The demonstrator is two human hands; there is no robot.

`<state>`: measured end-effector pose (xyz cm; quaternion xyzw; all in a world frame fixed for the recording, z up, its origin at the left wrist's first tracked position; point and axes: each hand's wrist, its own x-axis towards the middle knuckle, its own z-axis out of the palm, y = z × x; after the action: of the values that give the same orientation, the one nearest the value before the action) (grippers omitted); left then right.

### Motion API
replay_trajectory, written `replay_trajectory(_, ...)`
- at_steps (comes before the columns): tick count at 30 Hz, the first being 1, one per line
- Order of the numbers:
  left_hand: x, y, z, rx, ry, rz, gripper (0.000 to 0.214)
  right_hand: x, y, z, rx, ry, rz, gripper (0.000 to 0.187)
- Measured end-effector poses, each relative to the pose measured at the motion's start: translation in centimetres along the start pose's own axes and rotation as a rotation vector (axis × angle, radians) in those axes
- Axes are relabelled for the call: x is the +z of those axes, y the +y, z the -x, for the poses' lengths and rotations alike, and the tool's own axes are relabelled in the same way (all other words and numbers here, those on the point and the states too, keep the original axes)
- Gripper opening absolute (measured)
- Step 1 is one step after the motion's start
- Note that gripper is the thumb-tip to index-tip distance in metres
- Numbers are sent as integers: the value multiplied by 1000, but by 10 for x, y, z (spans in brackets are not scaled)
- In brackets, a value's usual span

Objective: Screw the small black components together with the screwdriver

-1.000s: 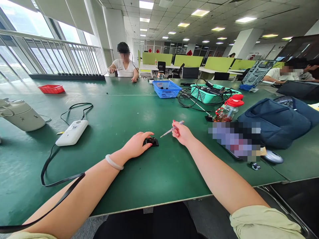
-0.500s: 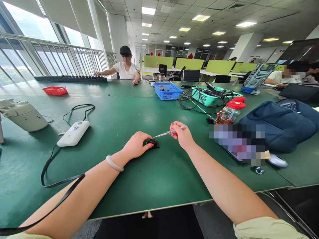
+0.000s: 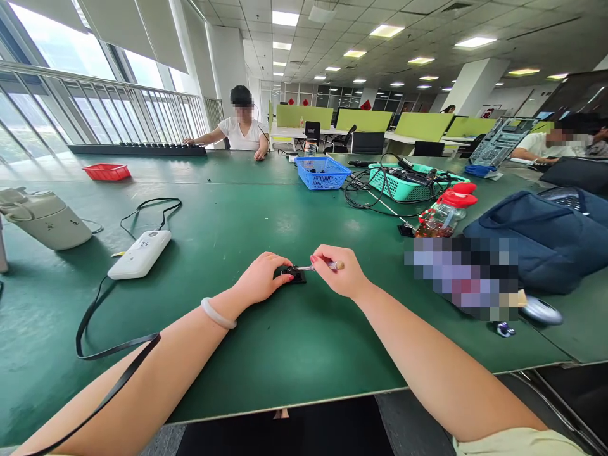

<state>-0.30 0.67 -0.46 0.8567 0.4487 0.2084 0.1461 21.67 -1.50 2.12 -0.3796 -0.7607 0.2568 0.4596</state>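
My left hand [image 3: 263, 276] rests on the green table, thumb and fingers closed around the left side of a small black part [image 3: 299, 277] with a flat base. What the part is exactly is too small to tell. In my right hand [image 3: 341, 271] is a slim screwdriver [image 3: 304, 268] with a clear handle and thin metal shaft. It lies almost level, pointing left, its tip at the top of the black part. Whether the tip touches is hidden by the left fingers.
A white power bank [image 3: 141, 254] with a black cable lies left, near a pale bottle [image 3: 47, 218]. Ahead are a red tray [image 3: 107, 172], a blue basket [image 3: 322, 173] and a green basket [image 3: 403, 185]. Rightward stand a red-lidded jar [image 3: 444, 212] and a dark blue bag [image 3: 522, 240]. A person sits opposite.
My right hand has moved left and slightly down, bringing the screwdriver's tip onto or right beside the black part. My left hand has stayed in place on the part.
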Motion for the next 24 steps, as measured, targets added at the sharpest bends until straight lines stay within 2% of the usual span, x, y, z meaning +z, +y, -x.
replay_trajectory(4, 2, -5, -1, 26, 7, -3, 28, 9, -11, 4, -177, -123, 145, 26)
replay_trajectory(7, 4, -5, -1, 20, 9, -6, 28, 18, -15, 6, -283, -204, 237, 31)
replay_trajectory(10, 3, -2, 1, 24, 8, -20, 29, 22, -13, 7, -365, -224, 333, 34)
replay_trajectory(13, -6, 1, 4, -1, 33, -88, 39, 20, -9, 6, -421, -203, 399, 37)
replay_trajectory(15, -21, -2, 7, -71, 96, -174, 48, 16, -7, 6, -433, -186, 409, 40)
replay_trajectory(18, -53, -16, 16, -264, 183, -313, 54, 11, -6, 5, -407, -174, 387, 43)
replay_trajectory(21, -91, -45, 41, -478, 138, -468, 59, 8, -7, 5, -366, -181, 366, 45)
replay_trajectory(24, -129, -85, 86, -679, 59, -586, 58, 7, -7, 5, -336, -196, 358, 44)
